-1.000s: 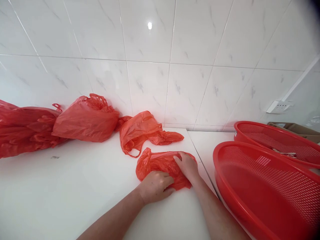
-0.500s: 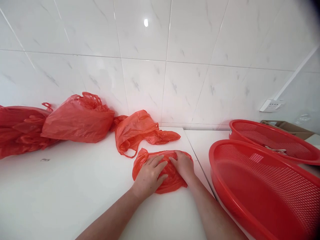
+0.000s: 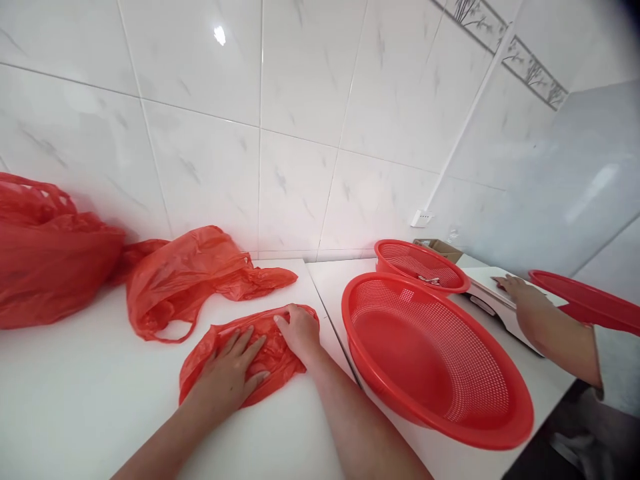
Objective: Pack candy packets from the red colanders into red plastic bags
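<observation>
A crumpled red plastic bag (image 3: pixel 273 363) lies flattened on the white table in front of me. My left hand (image 3: pixel 225 373) rests on its left part, palm down with the fingers spread. At the bag's far right edge, my right hand (image 3: pixel 300 333) grips the plastic, its thumb toward the middle and its other fingers partly hidden. Just behind lies another loose red plastic bag (image 3: pixel 185 280) with a handle loop. What the bag under my hands contains, if anything, cannot be seen.
Right of the table seam stands a large red mesh basket (image 3: pixel 400 347), with a smaller red basket (image 3: pixel 420 257) behind it holding small items. A co-worker's hand (image 3: pixel 517 290) reaches over a white scale (image 3: pixel 493 283). A bulging red bag (image 3: pixel 55 260) sits at left against the tiled wall.
My view has turned right, bringing the co-worker's arm, the scale and another red basket into sight. My left hand's fingers lie flatter and wider on the bag; my right hand stays at its edge.
</observation>
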`<state>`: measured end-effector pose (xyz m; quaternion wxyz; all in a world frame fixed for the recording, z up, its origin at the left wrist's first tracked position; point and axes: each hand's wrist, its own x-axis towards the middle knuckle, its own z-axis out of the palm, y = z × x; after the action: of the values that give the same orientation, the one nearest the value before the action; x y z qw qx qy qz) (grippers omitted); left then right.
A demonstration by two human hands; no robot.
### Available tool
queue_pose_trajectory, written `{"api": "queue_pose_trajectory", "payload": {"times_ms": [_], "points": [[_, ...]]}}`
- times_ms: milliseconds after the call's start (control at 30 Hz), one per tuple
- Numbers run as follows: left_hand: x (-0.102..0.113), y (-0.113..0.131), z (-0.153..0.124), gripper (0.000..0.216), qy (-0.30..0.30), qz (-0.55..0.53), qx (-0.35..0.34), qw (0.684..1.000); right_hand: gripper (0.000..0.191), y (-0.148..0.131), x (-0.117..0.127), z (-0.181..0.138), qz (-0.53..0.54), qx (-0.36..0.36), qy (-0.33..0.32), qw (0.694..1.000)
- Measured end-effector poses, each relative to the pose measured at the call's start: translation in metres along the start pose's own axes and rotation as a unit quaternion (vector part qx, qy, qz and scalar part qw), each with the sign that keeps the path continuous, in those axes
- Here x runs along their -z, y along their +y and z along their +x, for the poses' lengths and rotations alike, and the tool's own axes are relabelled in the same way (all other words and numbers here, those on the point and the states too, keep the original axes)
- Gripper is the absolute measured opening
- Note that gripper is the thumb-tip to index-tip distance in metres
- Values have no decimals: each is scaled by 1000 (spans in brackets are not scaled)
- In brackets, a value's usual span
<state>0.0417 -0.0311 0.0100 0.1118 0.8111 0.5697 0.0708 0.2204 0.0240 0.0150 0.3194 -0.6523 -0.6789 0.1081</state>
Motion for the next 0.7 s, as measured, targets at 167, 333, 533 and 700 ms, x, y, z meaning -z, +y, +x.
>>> {"api": "queue_pose_trajectory", "payload": {"times_ms": [167, 333, 533, 700], "points": [[1, 2, 1, 66, -4, 9, -2, 1000, 16, -5, 5, 0, -16, 30, 34, 999], [-2, -1, 1, 66, 16, 6, -13, 1000, 9, -25, 8, -18, -66, 147, 108, 981], [-5, -4, 0, 49, 55, -31, -44, 997, 10, -37, -9, -51, -65, 213, 40, 974], [-3, 0, -4, 51, 49, -25, -21, 998, 12, -35, -9, -57, -52, 203, 2, 978]]}}
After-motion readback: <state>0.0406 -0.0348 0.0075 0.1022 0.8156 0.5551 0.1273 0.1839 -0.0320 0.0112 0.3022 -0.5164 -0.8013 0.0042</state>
